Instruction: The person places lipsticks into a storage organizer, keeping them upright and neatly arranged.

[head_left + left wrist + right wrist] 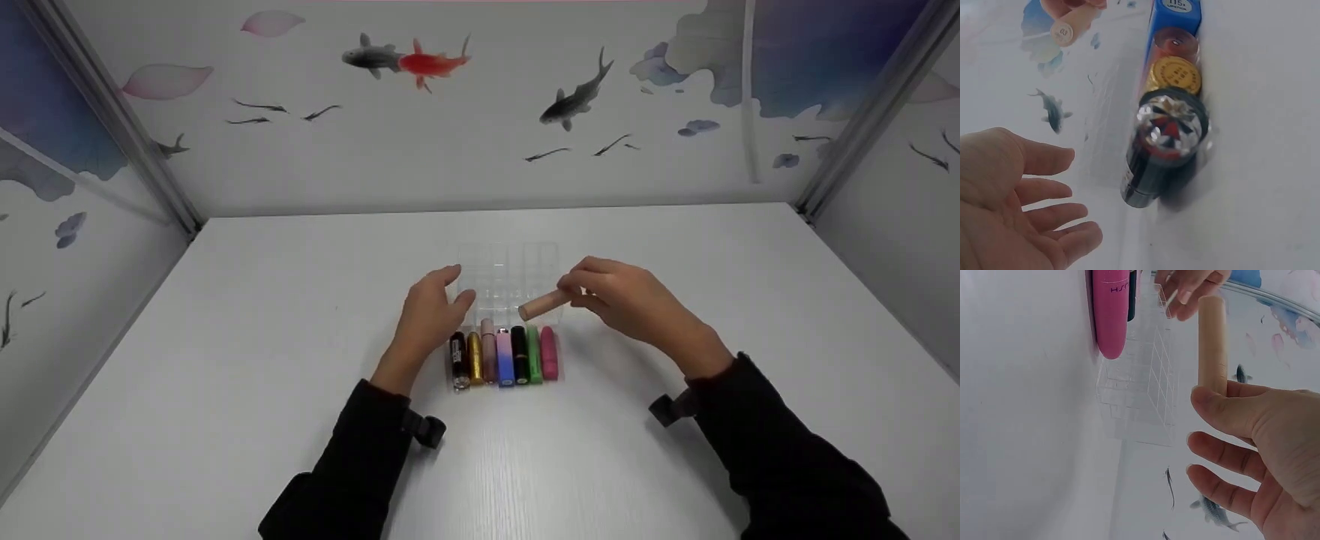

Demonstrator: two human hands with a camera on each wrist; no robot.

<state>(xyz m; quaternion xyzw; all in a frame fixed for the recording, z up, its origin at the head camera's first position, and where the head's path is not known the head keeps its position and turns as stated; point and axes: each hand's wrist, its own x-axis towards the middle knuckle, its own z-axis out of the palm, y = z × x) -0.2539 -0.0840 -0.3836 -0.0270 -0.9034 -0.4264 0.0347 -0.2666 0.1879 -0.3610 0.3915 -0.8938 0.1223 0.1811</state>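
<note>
Between thumb and forefinger my right hand [630, 300] pinches a beige lipstick tube [544, 304], tilted, over the right front part of a clear compartmented organizer [495, 259]. Its end, marked 03 on a round label, shows in the left wrist view. My left hand [433, 309] is at the organizer's left side, fingers relaxed and apart, holding nothing. In front of the organizer lies a row of several cosmetic tubes: a black tube with a faceted clear end [1168, 135], a gold one [475, 358], a pinkish one [489, 352], a pink-and-blue lipstick [505, 358], a black one [520, 356], a green one [534, 356] and a magenta one [1111, 315].
The white table [225, 315] extends around the row and organizer. White panels [480, 150] printed with fish and petals stand behind it and at both sides, joined by metal posts [135, 112]. Each dark sleeve has a small black camera [427, 430] at the wrist.
</note>
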